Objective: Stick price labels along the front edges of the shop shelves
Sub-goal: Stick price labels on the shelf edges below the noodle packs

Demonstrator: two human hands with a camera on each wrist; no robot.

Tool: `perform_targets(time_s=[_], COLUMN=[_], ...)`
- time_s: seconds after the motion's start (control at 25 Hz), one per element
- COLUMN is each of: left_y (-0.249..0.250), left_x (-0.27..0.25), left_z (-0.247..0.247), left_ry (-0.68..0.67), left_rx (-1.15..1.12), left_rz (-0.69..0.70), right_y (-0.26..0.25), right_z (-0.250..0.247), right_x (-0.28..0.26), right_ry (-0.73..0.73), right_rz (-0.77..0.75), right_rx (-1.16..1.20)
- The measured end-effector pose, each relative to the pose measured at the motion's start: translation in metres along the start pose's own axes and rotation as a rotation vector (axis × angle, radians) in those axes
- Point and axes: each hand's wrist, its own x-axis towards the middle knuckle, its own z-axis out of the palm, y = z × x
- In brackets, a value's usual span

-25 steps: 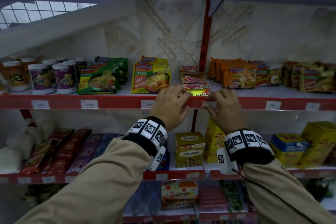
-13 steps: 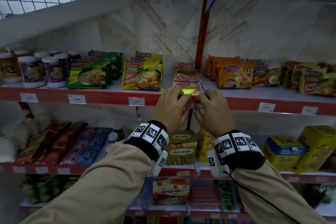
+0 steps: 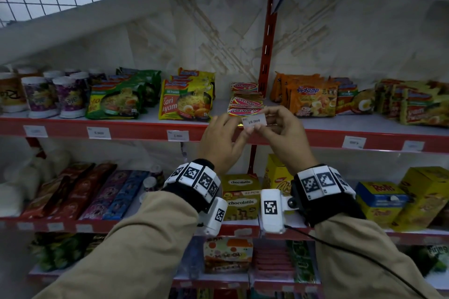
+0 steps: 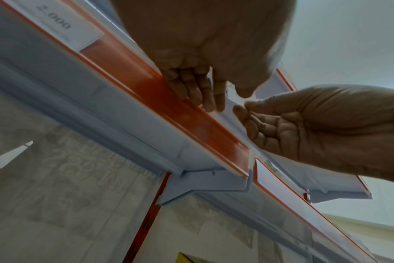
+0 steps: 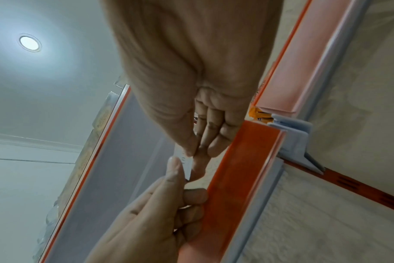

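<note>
Price label held up at a red shelf edge

A white price label reading 10.000 sits just before the shelf edge, pinched by the right hand; the left hand fingertips pinch its lower left corner.

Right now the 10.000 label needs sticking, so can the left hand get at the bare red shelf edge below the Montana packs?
Probably yes: the left hand already lies against that red shelf edge, nothing between.

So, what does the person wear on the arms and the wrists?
Both arms have long beige sleeves. Each wrist carries a black band set with white blocks printed with black square markers, and a white camera box hangs under it. A thin black cable runs along the right sleeve. The hands are bare.
</note>
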Motion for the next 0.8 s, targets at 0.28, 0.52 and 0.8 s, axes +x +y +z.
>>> perform_targets(time_s=[0.28, 0.52, 0.8], left_y=[-0.001, -0.006, -0.008], left_x=[0.000, -0.001, -0.001], left_z=[-0.002, -0.016, -0.016], left_ry=[-0.015, -0.103, -0.163], left_rx=[0.005, 0.183, 0.171], left_rz=[0.008, 0.055, 0.044], right_y=[0.009, 0.013, 0.020], right_z=[-0.005, -0.011, -0.004], right_x=[0.001, 0.007, 0.007], right_ry=[0.013, 0.097, 0.006], right_rz=[-0.183, -0.186, -0.232], right_rx=[-0.366, -0.389, -0.591])
